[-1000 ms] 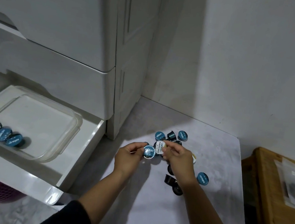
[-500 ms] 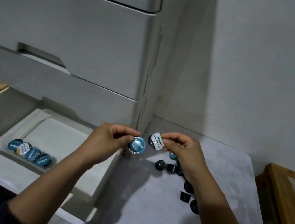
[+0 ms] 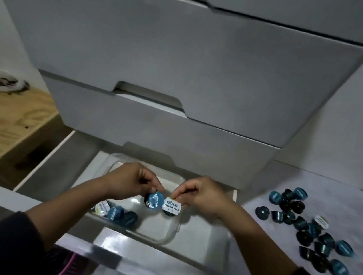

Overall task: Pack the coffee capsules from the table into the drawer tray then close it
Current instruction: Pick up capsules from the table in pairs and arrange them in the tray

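A blue capsule [image 3: 152, 201] is pinched by the left hand [image 3: 131, 182] and a white capsule [image 3: 171, 206] by the right hand [image 3: 202, 196] — both held over the tray [image 3: 172, 231], seemingly for placing beside the near-left row [image 3: 116, 213]. Many capsules [image 3: 309, 230] are left on the table [image 3: 277, 244] — right.

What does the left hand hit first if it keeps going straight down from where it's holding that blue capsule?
Probably the bare floor of the clear tray. The left hand holds its blue-lidded capsule above it, right of the capsules already in the tray. Height above the tray is unclear.
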### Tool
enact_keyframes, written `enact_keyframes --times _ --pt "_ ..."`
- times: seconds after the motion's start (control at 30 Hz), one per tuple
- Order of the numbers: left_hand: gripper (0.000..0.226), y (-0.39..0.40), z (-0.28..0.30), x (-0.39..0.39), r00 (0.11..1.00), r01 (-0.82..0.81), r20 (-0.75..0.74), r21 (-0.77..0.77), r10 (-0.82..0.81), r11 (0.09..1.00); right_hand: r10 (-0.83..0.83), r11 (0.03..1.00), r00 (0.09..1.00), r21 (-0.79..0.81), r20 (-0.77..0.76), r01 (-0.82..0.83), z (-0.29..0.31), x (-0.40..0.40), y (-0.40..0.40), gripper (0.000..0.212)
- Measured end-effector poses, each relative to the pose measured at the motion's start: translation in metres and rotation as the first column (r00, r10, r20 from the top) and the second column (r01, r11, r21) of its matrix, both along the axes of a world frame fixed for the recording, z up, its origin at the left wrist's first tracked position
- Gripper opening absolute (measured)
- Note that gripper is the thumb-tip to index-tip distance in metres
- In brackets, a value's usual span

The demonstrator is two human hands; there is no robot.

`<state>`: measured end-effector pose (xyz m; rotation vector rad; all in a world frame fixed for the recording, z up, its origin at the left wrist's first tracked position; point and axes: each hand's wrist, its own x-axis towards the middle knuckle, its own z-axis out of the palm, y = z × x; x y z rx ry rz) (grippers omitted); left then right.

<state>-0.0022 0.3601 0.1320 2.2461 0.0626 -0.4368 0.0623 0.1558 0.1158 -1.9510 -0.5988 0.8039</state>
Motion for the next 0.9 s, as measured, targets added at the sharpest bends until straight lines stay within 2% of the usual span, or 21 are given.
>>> enact_keyframes --times 0.13,0.33,0.6,0.9 --pt "0.016 0.025 -0.036 0.005 0.992 0.111 -0.062 0.06 -0.107 0.992 0.005 0.981 0.997 -0.196 0.083 0.012 -0.019 -0.008 0.031 0.015" --pt "0.017 0.031 -0.06 0.011 0.974 0.205 -0.105 0.021 -0.201 0.979 0.05 0.932 0.992 -0.363 0.114 -0.006 -0.036 -0.019 0.052 0.015" --pt "0.021 0.025 -0.073 0.016 0.943 0.324 -0.103 0.067 -0.316 0.944 0.145 0.876 0.977 -0.48 0.158 -0.053 -0.047 -0.021 0.055 0.026" --pt "0.019 0.02 -0.079 0.015 0.917 0.387 -0.136 0.073 -0.375 0.919 0.151 0.854 0.975 -0.518 0.164 -0.045 -0.049 -0.027 0.059 0.029"
